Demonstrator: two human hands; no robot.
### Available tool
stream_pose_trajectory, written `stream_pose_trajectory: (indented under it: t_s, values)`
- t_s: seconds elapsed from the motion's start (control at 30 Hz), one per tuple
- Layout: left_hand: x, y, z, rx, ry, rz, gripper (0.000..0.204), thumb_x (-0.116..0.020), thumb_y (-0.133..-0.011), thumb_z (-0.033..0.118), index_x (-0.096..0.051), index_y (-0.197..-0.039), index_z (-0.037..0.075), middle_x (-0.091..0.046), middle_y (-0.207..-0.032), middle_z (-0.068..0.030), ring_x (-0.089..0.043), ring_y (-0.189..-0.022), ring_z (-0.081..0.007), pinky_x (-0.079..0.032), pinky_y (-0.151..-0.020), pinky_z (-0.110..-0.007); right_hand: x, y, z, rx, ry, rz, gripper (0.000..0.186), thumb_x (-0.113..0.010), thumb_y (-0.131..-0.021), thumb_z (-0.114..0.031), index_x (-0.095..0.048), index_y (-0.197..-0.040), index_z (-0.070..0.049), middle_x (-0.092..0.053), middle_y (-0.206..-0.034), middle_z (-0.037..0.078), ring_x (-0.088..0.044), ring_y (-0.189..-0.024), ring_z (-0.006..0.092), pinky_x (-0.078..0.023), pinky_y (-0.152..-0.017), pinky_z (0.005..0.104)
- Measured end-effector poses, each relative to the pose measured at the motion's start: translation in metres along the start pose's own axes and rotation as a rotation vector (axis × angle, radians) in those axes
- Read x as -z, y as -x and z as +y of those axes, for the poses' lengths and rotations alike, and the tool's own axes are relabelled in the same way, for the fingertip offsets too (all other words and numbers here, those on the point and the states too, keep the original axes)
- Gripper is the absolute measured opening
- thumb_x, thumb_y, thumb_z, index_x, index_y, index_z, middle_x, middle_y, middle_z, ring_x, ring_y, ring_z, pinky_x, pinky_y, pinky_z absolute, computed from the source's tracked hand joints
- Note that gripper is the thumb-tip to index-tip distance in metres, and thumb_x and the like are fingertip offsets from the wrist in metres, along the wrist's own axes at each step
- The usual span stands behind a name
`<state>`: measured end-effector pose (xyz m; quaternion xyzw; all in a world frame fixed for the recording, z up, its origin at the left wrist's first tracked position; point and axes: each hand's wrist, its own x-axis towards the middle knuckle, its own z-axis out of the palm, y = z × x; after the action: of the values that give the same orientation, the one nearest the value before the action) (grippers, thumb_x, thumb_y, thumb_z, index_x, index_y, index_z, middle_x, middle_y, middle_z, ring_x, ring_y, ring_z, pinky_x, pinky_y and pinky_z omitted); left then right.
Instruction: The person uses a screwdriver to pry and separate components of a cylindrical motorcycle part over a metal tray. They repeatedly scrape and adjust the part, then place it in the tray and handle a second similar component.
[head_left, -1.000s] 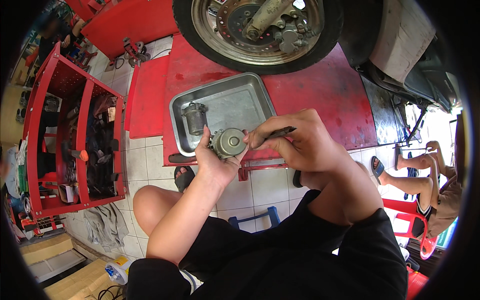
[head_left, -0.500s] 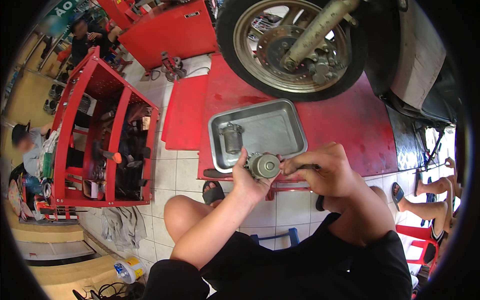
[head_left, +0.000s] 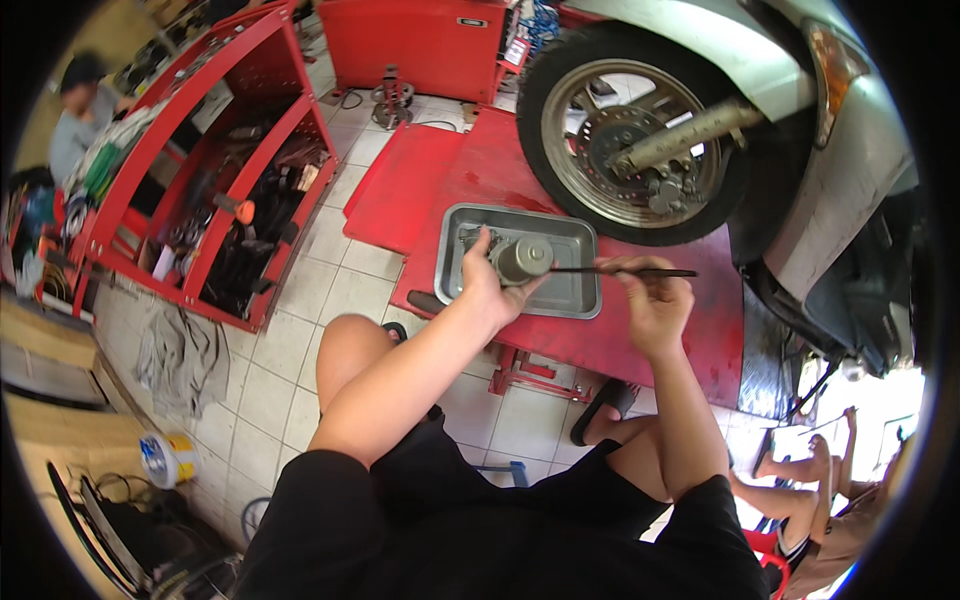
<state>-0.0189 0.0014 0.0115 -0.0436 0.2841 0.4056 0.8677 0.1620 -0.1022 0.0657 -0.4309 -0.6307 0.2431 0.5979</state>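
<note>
My left hand [head_left: 490, 290] is closed around a metal cylinder [head_left: 526, 259] that looks like a small electric motor housing, its round end facing up. My right hand [head_left: 657, 305] grips a thin dark rod-shaped tool [head_left: 681, 273] in its fingers. The tool lies nearly level, with its far end at the cylinder's side; its exact kind cannot be made out. Both hands are over or beside a shallow metal tray [head_left: 588, 262] on a red platform [head_left: 655, 338]. Part of another metal piece [head_left: 467, 238] in the tray shows behind my left hand.
A motorbike front wheel [head_left: 545, 150] stands behind the tray. To the left is a red tool rack [head_left: 262, 180], with a grey cloth [head_left: 182, 360] on the tiled floor. A dark handle [head_left: 427, 301] lies at the platform edge. People sit at far left and lower right.
The view has turned and shifted. My right hand has moved away from the cylinder and the tool now stretches level between them. My left hand keeps hold of the cylinder.
</note>
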Motion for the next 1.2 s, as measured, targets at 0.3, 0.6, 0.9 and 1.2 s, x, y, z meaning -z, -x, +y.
stream_pose_trajectory:
  t_s: [0.3, 0.6, 0.9, 1.2]
  values:
    - [-0.008, 0.007, 0.053, -0.177, 0.26, -0.123, 0.058, -0.039, -0.103, 0.047, -0.044, -0.135, -0.001, -0.053, -0.134, -0.0231, -0.053, -0.123, -0.0415, -0.048, -0.104, -0.061, 0.041, -0.028, -0.091, 0.154, -0.193, 0.242, 0.022, -0.054, -0.102, -0.008, -0.055, -0.123, -0.002, -0.056, -0.094, 0.008, -0.042, -0.066, 0.0087, -0.036, -0.061, 0.0236]
    - [0.017, 0.013, 0.069, -0.246, 0.268, -0.116, 0.059, -0.047, -0.098, 0.048, -0.045, -0.135, 0.002, -0.052, -0.136, -0.0193, -0.053, -0.124, -0.0373, -0.047, -0.103, -0.062, 0.087, 0.056, -0.215, 0.071, 0.44, 0.306, 0.024, -0.056, -0.101, -0.011, -0.057, -0.123, 0.001, -0.057, -0.09, 0.008, -0.041, -0.062, 0.0079, -0.034, -0.056, 0.0225]
    - [0.018, 0.022, 0.077, -0.194, 0.234, -0.099, 0.057, -0.035, -0.101, 0.051, -0.051, -0.129, 0.005, -0.063, -0.122, -0.0189, -0.063, -0.11, -0.0385, -0.055, -0.091, -0.057, 0.052, 0.189, -0.173, -0.534, 0.842, 0.038, 0.022, -0.056, -0.101, -0.012, -0.058, -0.12, 0.0, -0.057, -0.088, 0.007, -0.042, -0.062, 0.0082, -0.034, -0.056, 0.0228]
    - [0.02, 0.017, 0.092, -0.193, 0.204, -0.178, 0.055, -0.036, -0.1, 0.052, -0.051, -0.128, 0.006, -0.062, -0.123, -0.0195, -0.062, -0.11, -0.0401, -0.056, -0.089, -0.057, 0.07, 0.198, -0.178, -0.568, 0.896, 0.051, 0.021, -0.056, -0.101, -0.013, -0.058, -0.118, -0.001, -0.057, -0.087, 0.007, -0.043, -0.062, 0.0086, -0.035, -0.055, 0.023]
